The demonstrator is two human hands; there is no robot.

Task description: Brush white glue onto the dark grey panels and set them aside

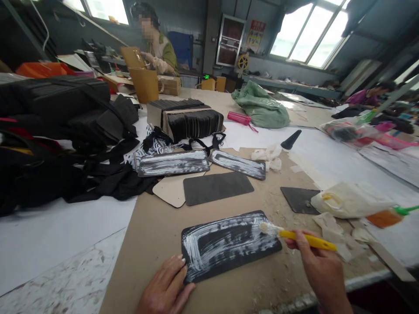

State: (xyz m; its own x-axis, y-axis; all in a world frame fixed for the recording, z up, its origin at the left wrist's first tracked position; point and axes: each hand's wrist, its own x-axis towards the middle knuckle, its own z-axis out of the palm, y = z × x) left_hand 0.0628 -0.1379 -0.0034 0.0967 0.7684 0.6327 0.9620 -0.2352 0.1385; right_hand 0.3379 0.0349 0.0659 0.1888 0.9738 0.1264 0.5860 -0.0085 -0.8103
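Observation:
A black rectangular panel (222,237) with rounded corners lies before me on brown board, streaked with white glue round its border and more thinly in the middle. My left hand (166,285) grips its near left corner, fingertips at the left edge and thumb by the near edge. In my right hand (319,261) is a yellow-handled brush (307,240), its white-coated bristles touching the panel's right end. Beyond lie a bare dark panel (218,189), a beige piece (173,189) partly under it, and two glue-streaked panels (173,163) (238,165).
A whitish plastic container (353,199) lies on a dark panel at right, beside an orange bottle with a green nozzle (386,216). Black fabric (108,174) is heaped at left. Stacked black pieces (193,122) and a green bag (260,107) stand farther back. A co-worker (160,48) sits beyond.

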